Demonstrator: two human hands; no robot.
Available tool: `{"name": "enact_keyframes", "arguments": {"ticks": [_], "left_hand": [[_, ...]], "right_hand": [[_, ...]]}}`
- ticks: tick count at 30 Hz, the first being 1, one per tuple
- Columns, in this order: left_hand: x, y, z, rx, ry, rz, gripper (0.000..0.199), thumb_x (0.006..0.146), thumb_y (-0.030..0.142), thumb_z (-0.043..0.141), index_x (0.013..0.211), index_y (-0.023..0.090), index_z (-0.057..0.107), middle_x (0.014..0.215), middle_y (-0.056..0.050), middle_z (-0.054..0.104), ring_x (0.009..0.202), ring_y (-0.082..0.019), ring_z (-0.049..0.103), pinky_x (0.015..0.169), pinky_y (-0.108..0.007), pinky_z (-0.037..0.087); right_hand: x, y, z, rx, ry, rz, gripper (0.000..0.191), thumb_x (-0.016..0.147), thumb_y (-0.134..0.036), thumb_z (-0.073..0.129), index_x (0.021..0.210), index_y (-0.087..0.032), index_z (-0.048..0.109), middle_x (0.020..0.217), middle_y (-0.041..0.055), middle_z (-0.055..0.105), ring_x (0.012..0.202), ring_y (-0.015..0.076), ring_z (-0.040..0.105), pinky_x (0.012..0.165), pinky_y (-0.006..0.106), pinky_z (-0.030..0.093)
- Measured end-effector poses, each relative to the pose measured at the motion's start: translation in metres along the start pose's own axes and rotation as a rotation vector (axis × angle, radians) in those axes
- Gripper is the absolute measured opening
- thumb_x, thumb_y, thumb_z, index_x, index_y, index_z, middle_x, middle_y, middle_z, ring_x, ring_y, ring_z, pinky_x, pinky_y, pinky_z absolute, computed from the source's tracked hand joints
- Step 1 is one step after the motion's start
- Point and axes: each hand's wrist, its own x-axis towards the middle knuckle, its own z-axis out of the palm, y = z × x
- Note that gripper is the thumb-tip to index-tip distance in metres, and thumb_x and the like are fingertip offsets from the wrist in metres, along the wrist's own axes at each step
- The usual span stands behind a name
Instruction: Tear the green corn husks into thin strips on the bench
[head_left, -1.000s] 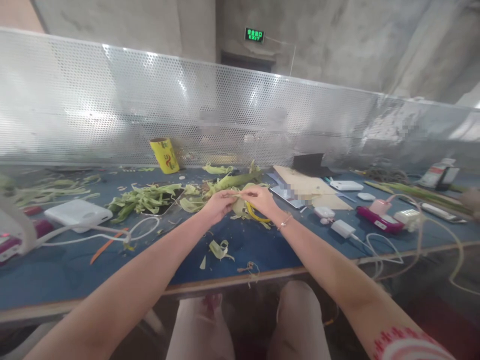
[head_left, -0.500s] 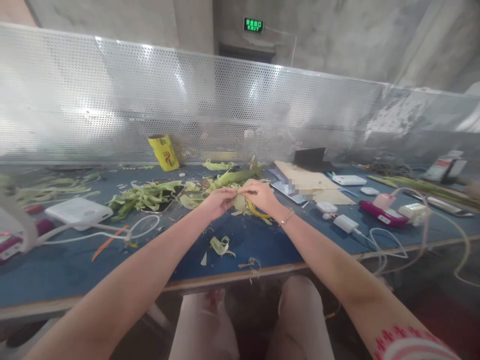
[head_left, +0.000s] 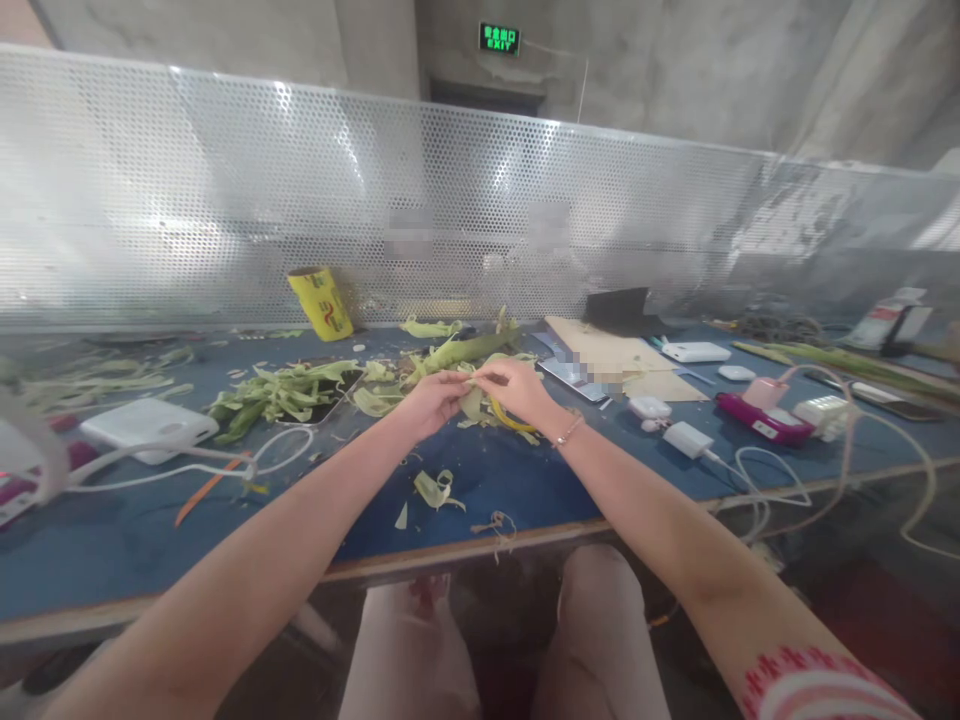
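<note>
Above the table, my left hand [head_left: 436,405] and my right hand [head_left: 519,392] meet fingertip to fingertip. Both are closed in a pinch on a pale green leaf strip [head_left: 472,407], part of which hangs below the fingers; its full shape is hidden. Just behind lies a heap of green leaves and peelings [head_left: 457,352]. Under my right hand curves a yellow band-like thing [head_left: 510,416], partly covered. Left of my left hand is a pile of green strips [head_left: 277,393] on a dark flat thing. A curled leaf scrap [head_left: 436,490] rests nearer the table's front edge.
A yellow tube [head_left: 322,303] leans near the perforated metal screen [head_left: 247,200]. On the right are a phone [head_left: 574,380], brown paper [head_left: 600,345], a white charger [head_left: 688,440], a purple power strip [head_left: 765,418] and cables. A white box [head_left: 150,428] with a cable stands left.
The view has shifted slightly, so the table things sit a little further left. My hands stay together on the leaf strip, with only small finger movement.
</note>
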Motion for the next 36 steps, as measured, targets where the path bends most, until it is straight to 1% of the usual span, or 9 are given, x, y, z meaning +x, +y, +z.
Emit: {"name": "enact_keyframes", "arguments": {"ticks": [5, 11, 16, 19, 24, 27, 30, 34, 36], "left_hand": [[-0.001, 0.0, 0.003, -0.036, 0.054, -0.033, 0.007, 0.072, 0.004, 0.059, 0.068, 0.007, 0.063, 0.065, -0.006, 0.065, 0.058, -0.01, 0.061, 0.059, -0.02, 0.05], [0.002, -0.001, 0.001, -0.013, 0.052, -0.006, 0.012, 0.071, -0.002, 0.055, 0.067, 0.008, 0.062, 0.064, -0.004, 0.063, 0.06, -0.008, 0.06, 0.063, -0.018, 0.05], [0.002, 0.002, 0.001, -0.024, 0.04, 0.025, 0.013, 0.069, -0.004, 0.057, 0.071, 0.009, 0.06, 0.064, -0.003, 0.063, 0.056, -0.007, 0.06, 0.057, -0.017, 0.05], [0.001, 0.002, 0.003, -0.025, 0.037, 0.049, 0.016, 0.068, -0.005, 0.057, 0.072, 0.01, 0.057, 0.065, -0.002, 0.063, 0.057, -0.008, 0.061, 0.057, -0.017, 0.05], [-0.002, 0.001, 0.005, -0.001, 0.01, 0.012, 0.017, 0.066, -0.006, 0.057, 0.071, 0.01, 0.058, 0.065, -0.002, 0.063, 0.06, -0.008, 0.062, 0.06, -0.017, 0.051], [-0.003, 0.002, 0.006, -0.013, 0.023, -0.009, 0.01, 0.07, 0.0, 0.058, 0.069, 0.009, 0.06, 0.066, -0.004, 0.064, 0.064, -0.008, 0.063, 0.065, -0.018, 0.052], [-0.005, 0.005, 0.005, 0.006, 0.044, -0.025, 0.008, 0.072, 0.002, 0.059, 0.067, 0.009, 0.06, 0.064, -0.004, 0.063, 0.061, -0.008, 0.061, 0.065, -0.019, 0.052], [-0.005, 0.007, 0.002, 0.051, 0.009, -0.067, 0.011, 0.069, -0.003, 0.059, 0.068, 0.008, 0.061, 0.064, -0.004, 0.061, 0.059, -0.008, 0.06, 0.064, -0.019, 0.051], [-0.004, 0.007, 0.0, 0.056, 0.003, -0.044, 0.013, 0.068, -0.004, 0.059, 0.072, 0.008, 0.062, 0.066, -0.004, 0.062, 0.061, -0.008, 0.061, 0.065, -0.02, 0.051]], "right_hand": [[0.001, 0.002, 0.0, -0.056, 0.009, -0.043, 0.016, 0.078, -0.018, 0.055, 0.085, -0.02, 0.069, 0.078, 0.0034, 0.064, 0.072, 0.0125, 0.057, 0.068, 0.025, 0.046], [0.001, 0.004, -0.002, 0.012, -0.016, -0.081, 0.016, 0.078, -0.02, 0.054, 0.084, -0.019, 0.069, 0.081, 0.0047, 0.064, 0.076, 0.0135, 0.058, 0.068, 0.025, 0.047], [0.002, 0.0, -0.002, 0.086, 0.012, 0.021, 0.021, 0.081, -0.03, 0.053, 0.087, -0.017, 0.068, 0.086, 0.0055, 0.067, 0.078, 0.014, 0.061, 0.073, 0.026, 0.047], [0.002, -0.003, -0.002, 0.103, 0.008, 0.098, 0.019, 0.08, -0.028, 0.053, 0.087, -0.018, 0.068, 0.087, 0.0044, 0.068, 0.079, 0.0136, 0.062, 0.074, 0.026, 0.047], [0.003, -0.002, -0.003, 0.05, 0.038, 0.079, 0.013, 0.076, -0.023, 0.057, 0.082, -0.018, 0.068, 0.083, 0.0036, 0.068, 0.075, 0.0134, 0.061, 0.071, 0.026, 0.047], [0.002, 0.0, -0.003, 0.03, 0.036, 0.052, 0.012, 0.076, -0.021, 0.057, 0.081, -0.018, 0.067, 0.081, 0.0033, 0.066, 0.074, 0.0136, 0.06, 0.071, 0.026, 0.047], [0.002, -0.001, -0.001, 0.061, 0.019, 0.05, 0.011, 0.075, -0.021, 0.058, 0.08, -0.019, 0.066, 0.083, 0.003, 0.066, 0.077, 0.0141, 0.06, 0.074, 0.028, 0.047], [0.006, 0.002, -0.006, 0.206, -0.051, 0.092, 0.02, 0.074, -0.024, 0.059, 0.093, -0.018, 0.062, 0.091, 0.0041, 0.067, 0.082, 0.0137, 0.062, 0.077, 0.028, 0.049], [0.007, 0.009, -0.016, 0.162, -0.06, 0.139, 0.031, 0.074, -0.027, 0.06, 0.103, -0.017, 0.058, 0.097, 0.0067, 0.066, 0.084, 0.014, 0.062, 0.077, 0.028, 0.048]]}}
